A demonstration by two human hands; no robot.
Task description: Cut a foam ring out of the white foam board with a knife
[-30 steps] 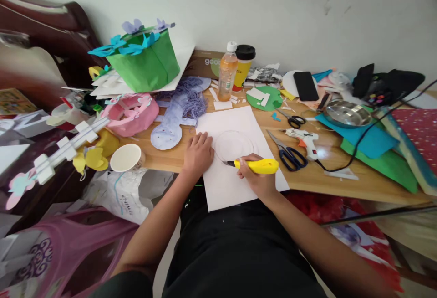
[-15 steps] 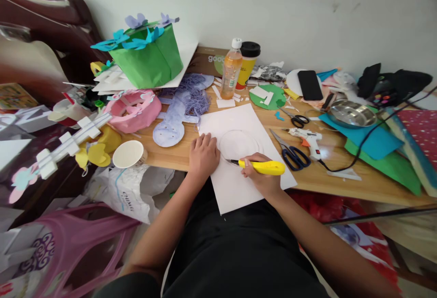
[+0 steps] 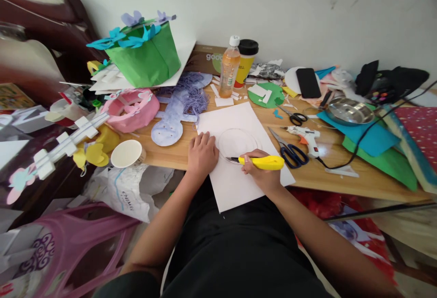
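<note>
A white board lies on the wooden table and juts past its front edge over my lap. On it shows a round outline, drawn or cut; I cannot tell which along its whole length. My right hand is closed around a yellow utility knife, its dark blade pointing left and its tip at the lower left of the circle. My left hand lies flat on the board's left edge, fingers together and stretched out, holding nothing.
Dark-handled scissors and a white glue gun with a black cord lie to the right. Behind stand an orange drink bottle and a yellow cup. A paper cup sits at the left front edge, near a pink paper ring.
The knife tip has shifted very slightly along the lower left of the circle. My left hand stays pressed on the board. The whole view has drifted a little.
</note>
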